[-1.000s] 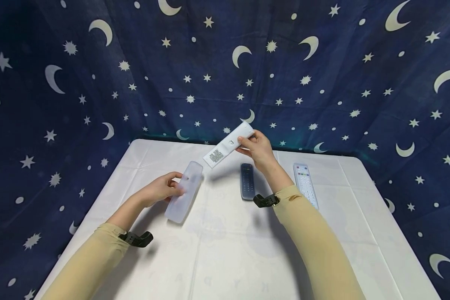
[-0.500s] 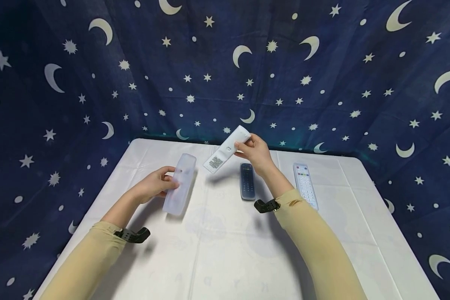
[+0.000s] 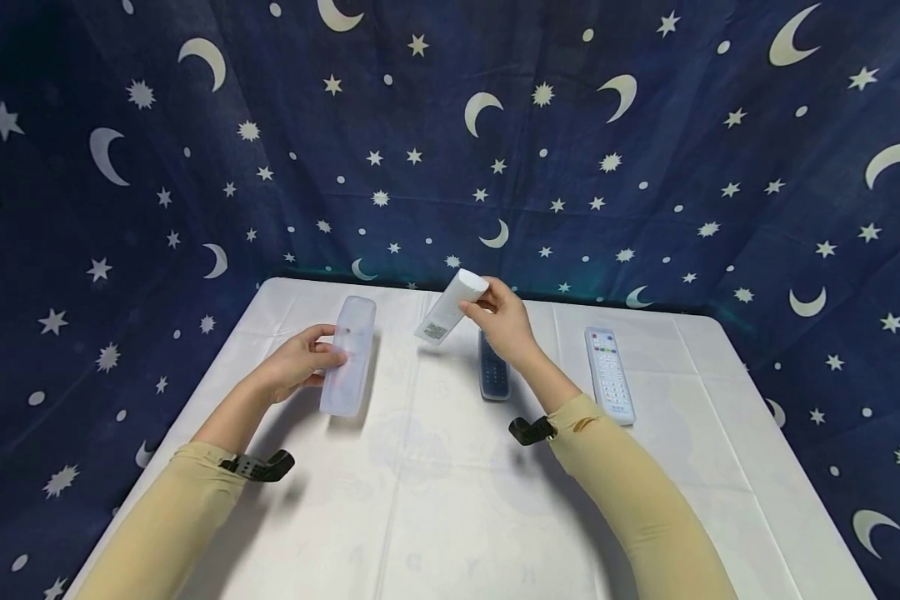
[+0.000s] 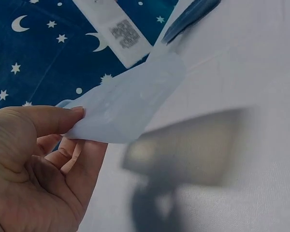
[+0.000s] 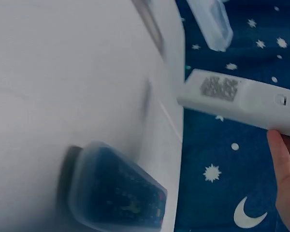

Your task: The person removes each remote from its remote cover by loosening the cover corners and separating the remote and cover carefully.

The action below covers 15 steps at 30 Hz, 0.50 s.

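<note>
On the left, my left hand pinches a translucent silicone remote cover by its left side, thumb on top. The cover is held above the table in the left wrist view. To its right, my right hand grips a white remote control between thumb and fingers. Its back, with a patterned printed label, shows in the right wrist view, where the remote lies sideways. A gap separates remote and cover.
A dark remote in a clear cover lies on the white table, partly behind the right hand and white remote. Farther right lies a white remote with many buttons. A blue moon-and-star curtain surrounds the table's back and sides.
My left hand has carried the cover left and a little away from me, turning it more upright. My right hand has moved left and lower, tipping the white remote so its end shows.
</note>
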Tool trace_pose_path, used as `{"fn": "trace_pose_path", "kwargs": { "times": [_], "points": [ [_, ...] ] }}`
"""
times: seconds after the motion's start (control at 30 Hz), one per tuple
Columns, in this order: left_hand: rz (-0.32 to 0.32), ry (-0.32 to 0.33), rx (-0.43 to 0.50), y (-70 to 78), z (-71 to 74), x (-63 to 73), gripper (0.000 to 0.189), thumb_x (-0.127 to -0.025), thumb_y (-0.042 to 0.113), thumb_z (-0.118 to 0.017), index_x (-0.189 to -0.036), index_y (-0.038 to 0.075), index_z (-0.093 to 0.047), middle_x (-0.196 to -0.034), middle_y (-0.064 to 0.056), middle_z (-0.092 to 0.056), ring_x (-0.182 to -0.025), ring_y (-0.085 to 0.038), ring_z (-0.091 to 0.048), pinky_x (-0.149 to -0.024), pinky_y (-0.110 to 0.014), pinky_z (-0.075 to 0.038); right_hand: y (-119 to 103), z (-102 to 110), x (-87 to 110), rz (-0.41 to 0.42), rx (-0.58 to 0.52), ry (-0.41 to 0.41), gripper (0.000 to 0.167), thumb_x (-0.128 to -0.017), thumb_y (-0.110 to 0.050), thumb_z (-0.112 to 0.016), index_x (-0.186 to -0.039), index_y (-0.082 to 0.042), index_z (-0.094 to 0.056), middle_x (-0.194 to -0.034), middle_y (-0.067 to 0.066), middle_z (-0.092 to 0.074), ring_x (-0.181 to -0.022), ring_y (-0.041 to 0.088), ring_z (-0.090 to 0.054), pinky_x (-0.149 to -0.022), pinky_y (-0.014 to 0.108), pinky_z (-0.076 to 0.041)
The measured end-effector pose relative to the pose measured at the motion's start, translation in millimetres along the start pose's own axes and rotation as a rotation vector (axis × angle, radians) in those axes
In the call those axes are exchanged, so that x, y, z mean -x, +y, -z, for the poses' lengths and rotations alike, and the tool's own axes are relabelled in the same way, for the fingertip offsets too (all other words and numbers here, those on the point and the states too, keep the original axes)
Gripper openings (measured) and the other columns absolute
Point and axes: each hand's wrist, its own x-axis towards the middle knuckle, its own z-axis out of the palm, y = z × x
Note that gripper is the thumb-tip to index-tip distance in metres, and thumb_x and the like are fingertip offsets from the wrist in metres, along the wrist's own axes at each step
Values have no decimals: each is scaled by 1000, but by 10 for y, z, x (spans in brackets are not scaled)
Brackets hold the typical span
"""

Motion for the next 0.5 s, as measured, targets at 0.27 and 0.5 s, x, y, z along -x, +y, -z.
{"fn": "trace_pose_path", "kwargs": {
  "times": [0.27,0.5],
  "points": [
    [-2,9,57,-71,72,21,66,-99,12,-70,-154,8,-33,-122,-10,-63,-103,-23,-64,-85,-40,-57,144,-257,181,286,356,-62,38,-94,-10,-76,-131,-19,-70,-125,3,-71,-113,20,-68,-92,32,-56],
    [-5,-1,64,-103,180,113,71,-99,15,-71,-156,7,-29,-124,-11,-62,-105,-23,-64,-86,-40,-57,337,-510,266,709,702,-195,38,-91,-2,-76,-128,-12,-72,-125,2,-72,-117,17,-66,-103,28,-49]
  ]
}}
